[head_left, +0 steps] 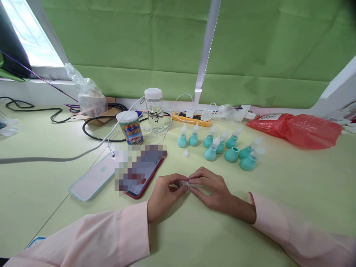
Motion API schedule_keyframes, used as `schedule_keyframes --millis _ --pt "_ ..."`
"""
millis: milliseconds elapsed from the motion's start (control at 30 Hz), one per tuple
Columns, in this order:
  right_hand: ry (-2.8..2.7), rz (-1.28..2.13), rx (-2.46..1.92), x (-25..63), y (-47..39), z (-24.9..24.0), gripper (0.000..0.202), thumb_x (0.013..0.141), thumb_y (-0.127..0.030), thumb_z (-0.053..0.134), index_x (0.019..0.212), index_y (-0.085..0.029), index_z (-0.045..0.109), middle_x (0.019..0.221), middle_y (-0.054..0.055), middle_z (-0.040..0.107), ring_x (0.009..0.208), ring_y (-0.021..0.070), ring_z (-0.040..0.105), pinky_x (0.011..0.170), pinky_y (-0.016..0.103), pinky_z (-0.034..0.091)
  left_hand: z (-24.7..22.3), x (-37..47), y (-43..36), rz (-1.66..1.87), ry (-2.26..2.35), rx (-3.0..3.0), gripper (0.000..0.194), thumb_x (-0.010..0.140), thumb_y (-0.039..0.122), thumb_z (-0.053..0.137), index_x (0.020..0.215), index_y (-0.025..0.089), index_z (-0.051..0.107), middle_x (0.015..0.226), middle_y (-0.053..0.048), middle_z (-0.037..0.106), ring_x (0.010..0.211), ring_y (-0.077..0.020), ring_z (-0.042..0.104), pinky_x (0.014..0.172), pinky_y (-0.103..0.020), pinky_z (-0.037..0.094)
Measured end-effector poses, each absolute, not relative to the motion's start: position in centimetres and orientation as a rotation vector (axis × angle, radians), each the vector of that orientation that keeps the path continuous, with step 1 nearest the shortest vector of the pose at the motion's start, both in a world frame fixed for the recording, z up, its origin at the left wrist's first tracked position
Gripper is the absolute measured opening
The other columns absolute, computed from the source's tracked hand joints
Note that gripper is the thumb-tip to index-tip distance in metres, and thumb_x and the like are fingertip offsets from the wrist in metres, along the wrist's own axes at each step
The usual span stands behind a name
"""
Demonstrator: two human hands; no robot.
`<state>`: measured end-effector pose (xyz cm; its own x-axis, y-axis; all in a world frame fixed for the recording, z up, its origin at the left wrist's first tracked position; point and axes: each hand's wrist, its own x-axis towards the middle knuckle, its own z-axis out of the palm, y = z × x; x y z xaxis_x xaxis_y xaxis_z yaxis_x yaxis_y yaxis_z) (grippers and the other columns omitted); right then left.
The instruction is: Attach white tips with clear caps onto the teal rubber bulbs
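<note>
My left hand (pixel 168 193) pinches a small clear plastic tube (pixel 183 184) between thumb and fingers, just above the table. From the other side, the thumb and fingertips of my right hand (pixel 211 189) close on the tube's right end. Fingers hide part of the tube. Beyond my hands stand several teal squeeze bulbs with clear nozzles (pixel 212 150), some tilted. One teal bulb (pixel 231 154) among them has an open neck with no nozzle. A small whitish tip (pixel 186 152) lies on the table in front of the group.
Left of my hands lie a phone with a red edge (pixel 139 191) and a pale-cased phone (pixel 91 180). Behind them stand a printed paper cup (pixel 132 129) and a clear bottle (pixel 155 115). A yellow power strip (pixel 178 117), cables and a red plastic bag (pixel 294 129) line the back.
</note>
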<state>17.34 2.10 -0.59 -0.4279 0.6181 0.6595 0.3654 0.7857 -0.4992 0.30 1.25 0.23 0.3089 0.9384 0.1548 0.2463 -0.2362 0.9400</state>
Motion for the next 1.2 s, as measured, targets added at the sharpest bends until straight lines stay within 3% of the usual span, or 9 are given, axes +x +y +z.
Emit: schedule_keyframes --millis 167,300,433,733,1200 --pt "-1.692 1.177 -0.950 17.2 2.5 0.1 0.018 0.071 -0.029 0.062 0.084 -0.017 0.061 0.079 0.005 0.060 0.072 0.0155 0.058 0.058 0.027 0.052 0.6 0.3 0.9 1.015 1.020 1.621 0.015 0.073 0.021 0.058 0.085 0.014 0.064 0.084 -0.007 0.066 0.075 -0.0169 0.060 0.061 -0.023 0.049" --pt "-1.491 1.564 -0.998 17.3 3.1 0.1 0.024 0.064 -0.033 0.067 0.075 -0.014 0.060 0.065 0.002 0.060 0.052 0.0114 0.056 0.046 0.024 0.048 0.8 0.4 0.7 1.055 1.006 1.573 0.016 0.070 0.021 0.062 0.084 0.015 0.058 0.082 -0.005 0.062 0.076 -0.0165 0.060 0.059 -0.022 0.050" --pt "-1.457 1.691 -0.992 17.3 3.3 0.2 0.026 0.062 -0.034 0.069 0.073 -0.012 0.060 0.053 0.000 0.059 0.045 0.0106 0.055 0.044 0.022 0.046 0.7 0.5 0.4 1.070 1.005 1.543 0.016 0.070 0.022 0.062 0.081 0.015 0.054 0.080 -0.004 0.060 0.075 -0.0161 0.060 0.058 -0.022 0.050" --pt "-1.583 1.798 -0.982 17.4 3.4 1.0 0.031 0.069 -0.041 0.061 0.067 -0.010 0.061 0.056 0.003 0.060 0.045 0.0083 0.052 0.044 0.020 0.042 0.9 0.6 0.3 1.079 1.016 1.478 0.017 0.067 0.023 0.065 0.077 0.014 0.055 0.073 -0.003 0.060 0.069 -0.0157 0.061 0.054 -0.021 0.049" --pt "-1.530 1.899 -1.016 17.4 3.6 1.2 0.018 0.064 -0.029 0.067 0.063 -0.012 0.060 0.056 0.000 0.060 0.047 0.0067 0.047 0.048 0.020 0.035 0.6 0.7 0.0 1.115 0.996 1.511 0.015 0.067 0.020 0.066 0.078 0.014 0.057 0.075 -0.004 0.061 0.067 -0.0167 0.062 0.059 -0.026 0.052"
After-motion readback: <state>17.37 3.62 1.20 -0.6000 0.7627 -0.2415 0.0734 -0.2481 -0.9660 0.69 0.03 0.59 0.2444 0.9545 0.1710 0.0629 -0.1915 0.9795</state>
